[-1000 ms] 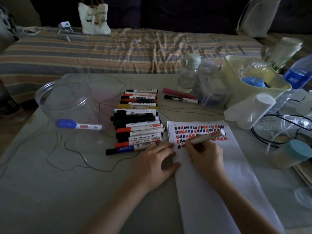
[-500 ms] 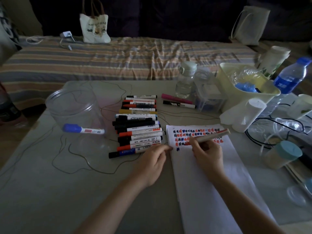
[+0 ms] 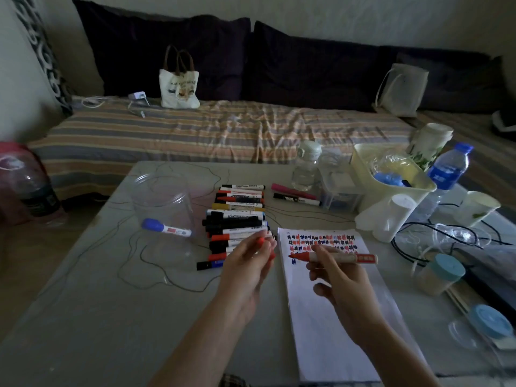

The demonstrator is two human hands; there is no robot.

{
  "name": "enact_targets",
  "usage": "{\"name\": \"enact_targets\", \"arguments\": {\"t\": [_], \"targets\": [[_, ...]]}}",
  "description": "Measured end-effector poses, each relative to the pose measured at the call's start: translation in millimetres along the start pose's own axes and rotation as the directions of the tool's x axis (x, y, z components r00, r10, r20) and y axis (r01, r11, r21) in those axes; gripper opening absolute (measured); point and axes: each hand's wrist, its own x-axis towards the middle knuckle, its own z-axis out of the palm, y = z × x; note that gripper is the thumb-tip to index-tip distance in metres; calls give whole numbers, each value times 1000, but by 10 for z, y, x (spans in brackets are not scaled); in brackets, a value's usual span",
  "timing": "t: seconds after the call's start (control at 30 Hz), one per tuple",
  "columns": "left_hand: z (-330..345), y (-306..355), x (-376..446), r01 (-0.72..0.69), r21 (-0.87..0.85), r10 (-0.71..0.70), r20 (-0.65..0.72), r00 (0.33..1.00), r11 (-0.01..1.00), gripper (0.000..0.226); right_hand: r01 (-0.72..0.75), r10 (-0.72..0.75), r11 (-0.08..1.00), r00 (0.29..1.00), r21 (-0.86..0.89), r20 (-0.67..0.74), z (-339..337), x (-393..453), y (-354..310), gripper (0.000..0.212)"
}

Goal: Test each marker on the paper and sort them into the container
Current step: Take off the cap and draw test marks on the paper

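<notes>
I judge the job to be barely underway: my right hand (image 3: 339, 277) grips an uncapped red marker (image 3: 332, 257) lifted just above the paper (image 3: 329, 317), whose top rows are filled with red and dark test marks, while my left hand (image 3: 245, 263) pinches what looks like its red cap (image 3: 261, 241). Only one blue-capped marker (image 3: 166, 228) lies in the clear container (image 3: 164, 202), tipped on its side on the table (image 3: 97, 303). The pile of markers (image 3: 237, 216) between container and paper remains unsorted, so capping and dropping this one comes next, I reckon
</notes>
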Motion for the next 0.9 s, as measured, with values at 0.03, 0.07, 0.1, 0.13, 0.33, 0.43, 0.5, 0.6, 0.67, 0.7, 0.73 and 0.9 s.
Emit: {"name": "enact_targets", "arguments": {"t": [0.03, 0.07, 0.1, 0.13, 0.33, 0.43, 0.5, 0.6, 0.67, 0.7, 0.73, 0.9], "targets": [[2, 16, -27, 3, -21, -3, 5, 1000, 1000, 25, 22, -22, 1000, 1000, -11, -7, 14, -51, -5, 21], [7, 31, -55, 5, -43, -5, 10, 1000, 999, 25, 42, -43, 999, 999, -21, -18, 34, -93, -15, 18], [7, 44, -84, 11, -73, -10, 12, 1000, 997, 25, 62, -63, 998, 998, -26, -28, 53, -127, -23, 17], [7, 49, -112, 22, -103, -21, 16, 1000, 994, 24, 78, -79, 997, 996, -26, -35, 74, -153, -31, 18], [18, 10, -217, 35, -77, -30, 53, 998, 996, 30, 115, -116, 993, 992, -27, -52, 174, -189, -65, 26], [18, -13, -219, 19, -21, -18, 56, 998, 1000, 27, 111, -112, 993, 993, -45, -41, 186, -178, -48, 25], [24, -22, -225, -8, 46, 6, 50, 999, 999, 25, 113, -115, 992, 993, -55, -31, 192, -165, -29, 28], [32, -46, -224, -48, 113, 44, 45, 998, 992, 28, 99, -99, 994, 995, -39, -14, 196, -130, -17, 31], [30, -60, -220, -69, 132, 64, 45, 997, 989, 30, 69, -69, 998, 998, 3, -6, 203, -101, -18, 33], [25, -64, -212, -87, 149, 81, 45, 996, 985, 29, 42, -42, 999, 999, 32, 4, 211, -83, -18, 33], [22, -62, -201, -109, 175, 103, 42, 994, 979, 27, 5, -7, 998, 1000, 68, 27, 220, -70, -18, 32], [-107, 27, -118, -147, 165, 132, 99, 986, 975, 26, -152, 127, 978, 977, 145, 169, 250, 19, -1, 18]]}}
